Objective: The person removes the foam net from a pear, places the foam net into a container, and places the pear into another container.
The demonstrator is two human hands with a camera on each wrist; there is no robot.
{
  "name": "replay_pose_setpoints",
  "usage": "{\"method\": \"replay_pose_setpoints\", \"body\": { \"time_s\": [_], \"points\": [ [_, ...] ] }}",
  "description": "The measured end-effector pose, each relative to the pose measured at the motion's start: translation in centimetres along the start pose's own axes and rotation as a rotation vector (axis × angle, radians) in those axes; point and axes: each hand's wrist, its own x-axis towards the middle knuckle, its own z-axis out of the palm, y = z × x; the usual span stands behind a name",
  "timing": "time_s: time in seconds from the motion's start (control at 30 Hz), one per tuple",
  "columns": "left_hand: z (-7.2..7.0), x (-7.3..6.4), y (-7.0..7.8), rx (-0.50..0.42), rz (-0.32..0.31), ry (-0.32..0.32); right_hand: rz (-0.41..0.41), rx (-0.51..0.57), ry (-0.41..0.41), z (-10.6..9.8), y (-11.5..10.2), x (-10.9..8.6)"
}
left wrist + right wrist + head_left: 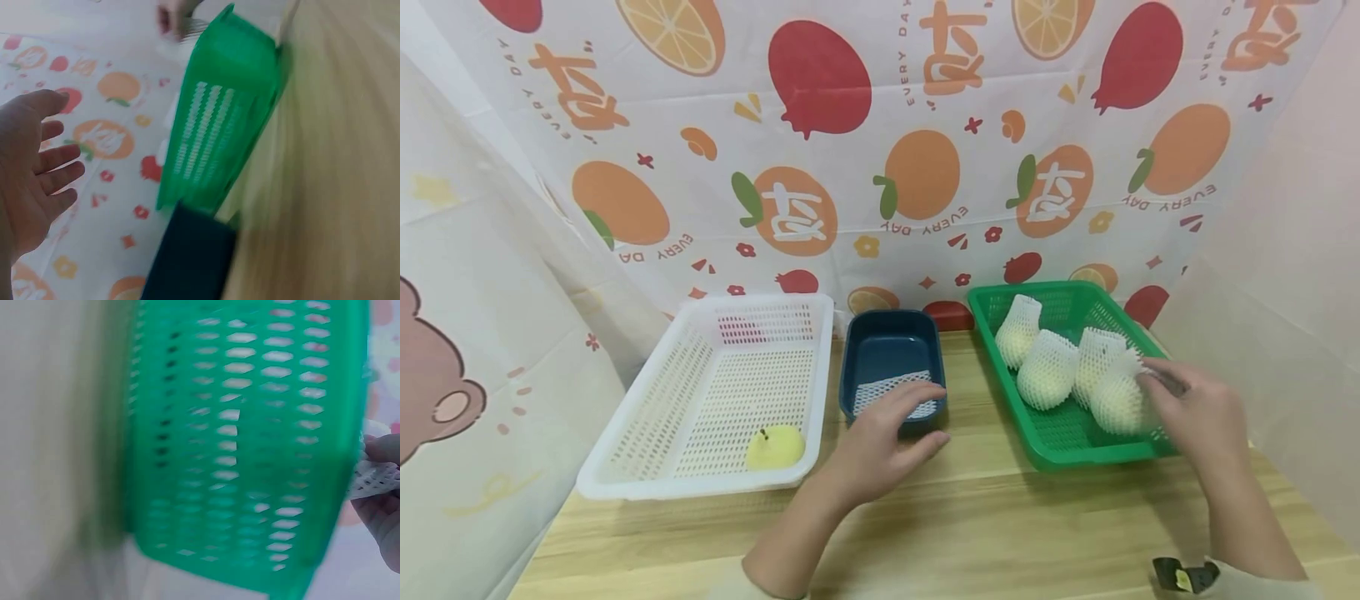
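In the head view, my right hand (1198,408) reaches over the right rim of the green basket (1060,457). Its thumb and fingers pinch the white foam net of the front-right pear (1120,400); the right wrist view shows the foam net (374,478) between thumb and fingers. Several more pears in foam nets, such as one pear (1048,371), lie beside it. My left hand (883,442) hovers in front of the dark blue bin (891,325), holding nothing, fingers spread and relaxed. Inside that bin lies an empty foam net (891,387), partly hidden by the hand.
On the left stands a white basket (700,487) with one bare yellow pear (775,448) in its near right corner. All three containers sit on a wooden table (970,525). A fruit-print cloth (850,150) hangs right behind them.
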Motion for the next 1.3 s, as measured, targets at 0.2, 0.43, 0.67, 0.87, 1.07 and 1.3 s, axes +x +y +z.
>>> {"method": "replay_pose_setpoints", "body": {
  "time_s": [0.2,0.43,0.67,0.87,1.07,1.3],
  "points": [
    [1.8,0.2,0.4,-0.145,-0.118,-0.098,-0.175,0.140,0.178,-0.5,-2.9,0.2],
    [2.9,0.1,0.8,-0.235,-0.177,-0.135,-0.395,0.349,0.203,-0.6,-6.8,0.3],
    [3.3,0.0,1.1,-0.352,-0.220,-0.129,-0.481,0.511,0.068,0.8,-10.1,-0.6],
    [3.8,-0.1,1.1,-0.419,-0.194,-0.126,-0.559,0.628,-0.084,2.7,-12.8,-1.3],
    [3.7,-0.1,1.0,-0.440,-0.212,-0.078,-0.576,0.703,-0.258,4.1,-15.2,-1.9],
    [3.1,-0.1,0.8,-0.582,-0.259,-0.023,-0.553,0.724,-0.344,5.0,-17.1,-1.9]
  ]
}}
